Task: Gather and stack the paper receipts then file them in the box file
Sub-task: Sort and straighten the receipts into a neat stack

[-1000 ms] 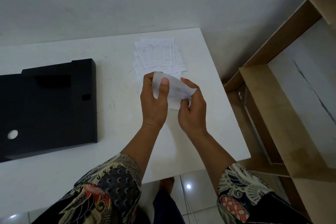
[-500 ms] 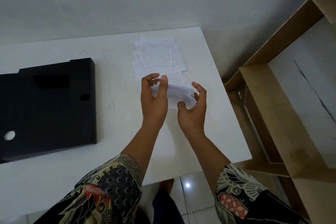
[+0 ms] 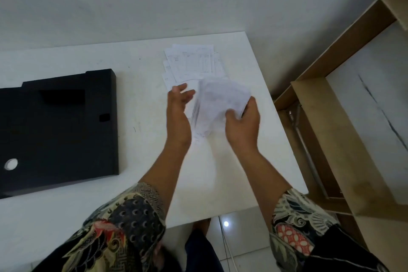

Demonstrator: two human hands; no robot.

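Observation:
A loose pile of white paper receipts [image 3: 194, 62] lies near the far right corner of the white table [image 3: 143, 86]. My right hand [image 3: 242, 123] grips a blurred bundle of receipts [image 3: 220, 99] above the table, just in front of that pile. My left hand [image 3: 178, 115] is beside the bundle on its left, fingers straight and spread, holding nothing. The black box file [image 3: 57, 128] lies flat and closed on the left part of the table, well apart from both hands.
The table's right edge runs close to my right hand. Beyond it stands a light wooden shelf unit [image 3: 344, 130] with white panels. A plain wall is behind the table. Tiled floor and a foot show under the near edge.
My left hand has let go of the receipts and opened. My right hand has moved right with the bundle, which has lifted and spread.

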